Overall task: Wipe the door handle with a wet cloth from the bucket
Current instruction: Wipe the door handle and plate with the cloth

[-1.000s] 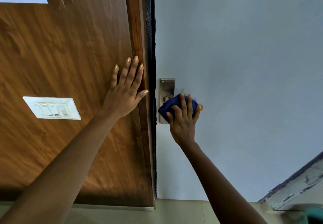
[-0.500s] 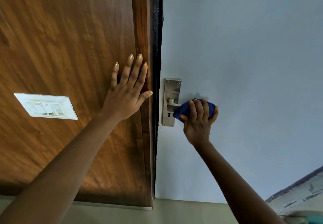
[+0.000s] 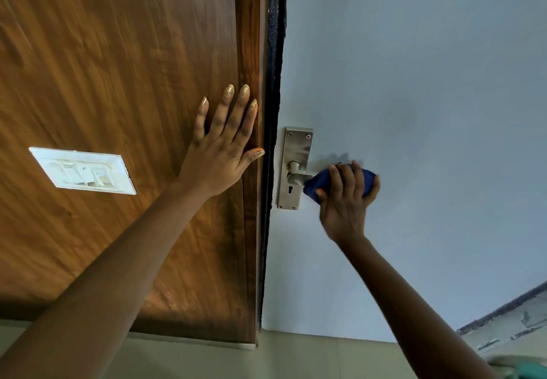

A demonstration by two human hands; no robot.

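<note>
A steel door handle (image 3: pixel 297 173) on a tall backplate with a keyhole sits on the pale grey door (image 3: pixel 414 112), close to its left edge. My right hand (image 3: pixel 344 201) grips a dark blue cloth (image 3: pixel 318 185) wrapped around the lever's outer part, which is hidden under the cloth. Only the lever's neck and the plate show. My left hand (image 3: pixel 223 148) lies flat with fingers spread on the brown wooden panel (image 3: pixel 118 68) beside the door's edge. The bucket is not clearly in view.
A white switch plate (image 3: pixel 83 170) is fixed to the wooden panel at the left. Beige floor tiles (image 3: pixel 296 355) run along the bottom. A weathered ledge (image 3: pixel 509 328) and something teal (image 3: pixel 529 371) show at the bottom right corner.
My right hand has slid the cloth to the right along the lever, away from the backplate, uncovering the lever's neck and keyhole. My left hand has stayed flat on the wooden panel.
</note>
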